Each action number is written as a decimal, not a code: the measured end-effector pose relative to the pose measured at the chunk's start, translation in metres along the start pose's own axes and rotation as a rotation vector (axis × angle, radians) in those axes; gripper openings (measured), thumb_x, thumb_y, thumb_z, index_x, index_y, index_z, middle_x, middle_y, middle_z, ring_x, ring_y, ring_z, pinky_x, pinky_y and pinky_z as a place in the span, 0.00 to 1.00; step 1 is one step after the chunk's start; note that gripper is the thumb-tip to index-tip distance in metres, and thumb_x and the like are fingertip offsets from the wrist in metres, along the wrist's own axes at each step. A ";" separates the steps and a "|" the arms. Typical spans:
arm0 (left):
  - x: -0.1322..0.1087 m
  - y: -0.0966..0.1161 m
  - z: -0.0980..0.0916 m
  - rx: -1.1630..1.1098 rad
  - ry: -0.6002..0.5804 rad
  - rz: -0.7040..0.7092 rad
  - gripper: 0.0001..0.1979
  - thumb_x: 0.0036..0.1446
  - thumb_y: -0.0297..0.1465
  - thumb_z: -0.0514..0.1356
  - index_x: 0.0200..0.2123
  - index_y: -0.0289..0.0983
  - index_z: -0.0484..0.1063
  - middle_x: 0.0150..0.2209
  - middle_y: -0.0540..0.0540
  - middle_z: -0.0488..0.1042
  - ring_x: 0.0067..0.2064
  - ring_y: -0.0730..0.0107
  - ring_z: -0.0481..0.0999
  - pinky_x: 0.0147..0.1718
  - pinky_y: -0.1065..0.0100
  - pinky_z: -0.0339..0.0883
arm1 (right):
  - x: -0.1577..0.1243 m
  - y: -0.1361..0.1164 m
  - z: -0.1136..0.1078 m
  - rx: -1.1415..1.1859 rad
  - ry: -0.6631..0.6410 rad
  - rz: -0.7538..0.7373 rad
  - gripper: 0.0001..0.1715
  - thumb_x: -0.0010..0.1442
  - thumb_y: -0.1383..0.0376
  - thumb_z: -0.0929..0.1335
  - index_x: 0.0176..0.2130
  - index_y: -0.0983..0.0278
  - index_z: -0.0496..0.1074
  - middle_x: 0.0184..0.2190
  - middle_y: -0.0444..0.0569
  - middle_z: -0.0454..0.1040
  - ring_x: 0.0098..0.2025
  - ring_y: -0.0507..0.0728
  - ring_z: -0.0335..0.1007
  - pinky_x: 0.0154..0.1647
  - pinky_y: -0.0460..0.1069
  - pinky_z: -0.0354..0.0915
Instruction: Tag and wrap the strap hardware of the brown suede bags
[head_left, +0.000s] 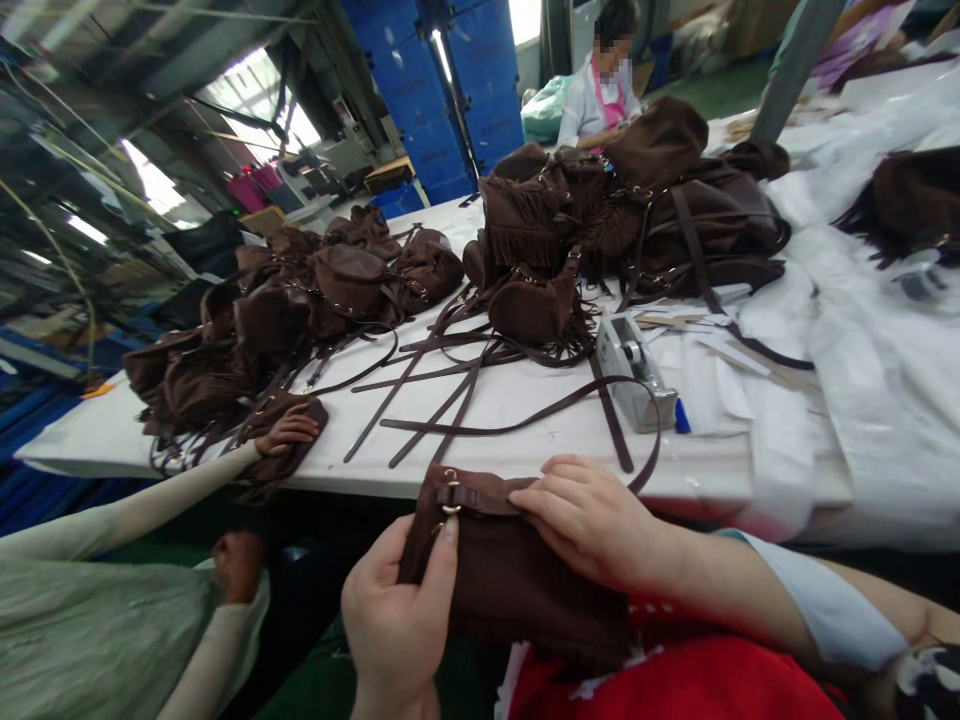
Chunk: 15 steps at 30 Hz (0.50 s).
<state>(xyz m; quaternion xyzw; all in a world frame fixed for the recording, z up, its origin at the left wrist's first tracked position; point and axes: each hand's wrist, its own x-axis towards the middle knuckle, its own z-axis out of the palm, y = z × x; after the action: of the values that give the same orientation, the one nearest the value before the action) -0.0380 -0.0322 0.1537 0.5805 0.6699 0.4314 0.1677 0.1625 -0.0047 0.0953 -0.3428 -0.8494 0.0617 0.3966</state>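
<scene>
A dark brown bag (525, 580) with a gold ring and a leather strap tab at its upper left corner is held low in front of me, near the table's front edge. My left hand (409, 600) grips that corner, its thumb on the front just below the ring. The fingers of my right hand (585, 515) are closed on the strap along the bag's top edge. A long brown strap (525, 425) loops over the white table (360, 470) behind my right hand.
Piles of brown bags (345, 280) cover the table's left and middle. A tape dispenser (637, 380) stands right of centre, beside white wrapping (862, 400). At the left, a co-worker's hand (289, 430) touches another bag. Another person (600, 95) is behind the table.
</scene>
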 end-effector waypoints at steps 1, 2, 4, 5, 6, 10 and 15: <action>-0.001 -0.002 0.004 -0.079 0.006 -0.051 0.12 0.52 0.39 0.65 0.28 0.36 0.77 0.21 0.52 0.74 0.23 0.71 0.72 0.23 0.73 0.67 | 0.001 -0.001 0.002 0.027 0.012 0.035 0.13 0.67 0.67 0.62 0.44 0.66 0.74 0.32 0.51 0.79 0.34 0.56 0.73 0.40 0.52 0.67; -0.002 -0.004 0.008 -0.154 0.016 -0.100 0.13 0.52 0.40 0.65 0.29 0.35 0.78 0.21 0.52 0.74 0.23 0.71 0.73 0.23 0.73 0.67 | 0.002 -0.002 0.004 0.070 0.017 0.079 0.13 0.67 0.66 0.62 0.43 0.65 0.74 0.31 0.50 0.79 0.33 0.56 0.73 0.38 0.51 0.67; -0.004 -0.009 0.017 -0.259 0.034 -0.171 0.16 0.53 0.43 0.65 0.31 0.34 0.78 0.22 0.51 0.75 0.24 0.69 0.74 0.22 0.72 0.69 | 0.006 -0.005 0.007 0.169 0.001 0.170 0.13 0.67 0.65 0.62 0.43 0.64 0.75 0.30 0.48 0.79 0.31 0.55 0.74 0.35 0.48 0.66; -0.005 -0.011 0.021 -0.280 0.035 -0.184 0.17 0.53 0.44 0.64 0.32 0.34 0.77 0.23 0.50 0.76 0.24 0.68 0.75 0.23 0.72 0.70 | 0.007 -0.006 0.009 0.209 -0.018 0.206 0.13 0.66 0.65 0.63 0.42 0.63 0.76 0.30 0.47 0.79 0.31 0.54 0.74 0.34 0.47 0.65; -0.006 -0.012 0.024 -0.283 0.029 -0.183 0.18 0.52 0.45 0.65 0.33 0.34 0.77 0.25 0.48 0.78 0.26 0.66 0.77 0.24 0.71 0.72 | 0.009 -0.007 0.011 0.231 -0.038 0.231 0.12 0.66 0.65 0.63 0.42 0.62 0.76 0.29 0.47 0.79 0.30 0.54 0.74 0.33 0.47 0.64; -0.006 -0.007 0.031 -0.187 0.008 -0.160 0.26 0.43 0.48 0.69 0.38 0.33 0.77 0.30 0.44 0.81 0.30 0.60 0.80 0.27 0.67 0.75 | 0.013 -0.010 0.019 0.189 -0.053 0.209 0.11 0.65 0.65 0.64 0.42 0.63 0.75 0.29 0.47 0.80 0.30 0.55 0.74 0.32 0.48 0.63; 0.003 -0.005 0.029 0.061 -0.037 -0.170 0.27 0.39 0.51 0.69 0.34 0.34 0.78 0.26 0.45 0.80 0.29 0.55 0.79 0.26 0.63 0.73 | 0.015 -0.017 0.033 0.082 -0.119 0.037 0.09 0.62 0.66 0.64 0.33 0.66 0.73 0.27 0.48 0.77 0.29 0.55 0.71 0.31 0.49 0.63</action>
<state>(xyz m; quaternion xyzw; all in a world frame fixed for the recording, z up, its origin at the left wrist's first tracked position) -0.0210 -0.0179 0.1340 0.5340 0.7265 0.3843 0.1983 0.1231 -0.0029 0.0891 -0.3374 -0.8618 0.1239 0.3579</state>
